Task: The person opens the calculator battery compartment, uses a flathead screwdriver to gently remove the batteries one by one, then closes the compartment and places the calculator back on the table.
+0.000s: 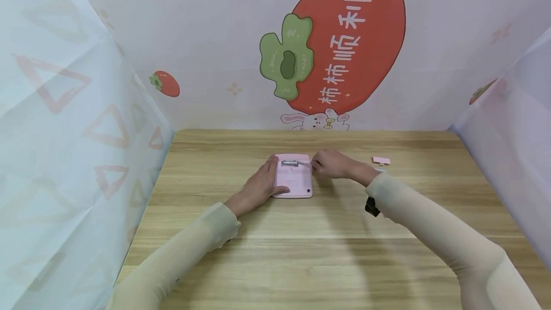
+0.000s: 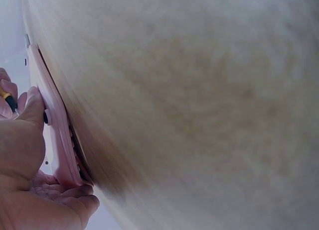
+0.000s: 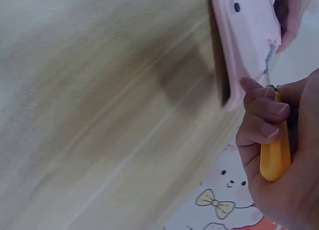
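Note:
A pink calculator (image 1: 293, 183) lies back side up on the table, its small battery slot uncovered with a silvery battery (image 1: 289, 163) in it. My left hand (image 1: 261, 183) grips the calculator's left side, thumb over the back and the other fingers along the edge. In my right hand (image 1: 331, 163) is a screwdriver (image 3: 275, 155) with a yellow handle, held in curled fingers. Its thin metal shaft (image 1: 304, 163) reaches from the right to the end of the battery slot. Whether the tip touches the battery, I cannot tell.
A small pink cover (image 1: 380, 160) lies on the wooden table (image 1: 275, 262) to the right, beyond my right wrist. Near it a small whitish piece is partly hidden by the arm. Printed white sheets (image 1: 215, 104) wall the table at the back and both sides.

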`<state>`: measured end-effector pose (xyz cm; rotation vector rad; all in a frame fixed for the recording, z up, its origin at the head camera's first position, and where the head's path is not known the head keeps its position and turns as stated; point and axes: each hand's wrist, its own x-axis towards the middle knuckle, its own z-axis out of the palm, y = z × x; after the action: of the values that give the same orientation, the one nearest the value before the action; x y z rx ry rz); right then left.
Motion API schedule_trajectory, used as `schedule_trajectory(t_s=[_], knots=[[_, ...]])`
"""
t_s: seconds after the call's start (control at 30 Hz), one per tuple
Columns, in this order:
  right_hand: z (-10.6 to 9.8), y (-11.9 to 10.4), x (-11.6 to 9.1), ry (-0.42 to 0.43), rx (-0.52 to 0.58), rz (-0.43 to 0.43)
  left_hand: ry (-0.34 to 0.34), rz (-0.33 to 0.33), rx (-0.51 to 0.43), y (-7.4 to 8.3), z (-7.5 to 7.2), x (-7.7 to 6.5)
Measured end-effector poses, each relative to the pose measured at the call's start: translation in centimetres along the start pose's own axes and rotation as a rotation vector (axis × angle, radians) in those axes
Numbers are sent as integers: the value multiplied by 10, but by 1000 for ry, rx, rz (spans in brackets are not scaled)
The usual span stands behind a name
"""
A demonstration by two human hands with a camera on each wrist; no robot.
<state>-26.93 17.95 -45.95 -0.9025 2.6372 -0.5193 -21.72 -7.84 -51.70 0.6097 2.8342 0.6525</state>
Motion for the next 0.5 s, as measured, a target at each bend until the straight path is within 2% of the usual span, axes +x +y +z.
schedule_trajectory(t_s=[0.27,0.5], knots=[[-5,-8,0,-43,-48,36,-11,4,6,0,0,1],[-3,-8,-1,-14,-68,17,-13,1,22,1,-1,0]])
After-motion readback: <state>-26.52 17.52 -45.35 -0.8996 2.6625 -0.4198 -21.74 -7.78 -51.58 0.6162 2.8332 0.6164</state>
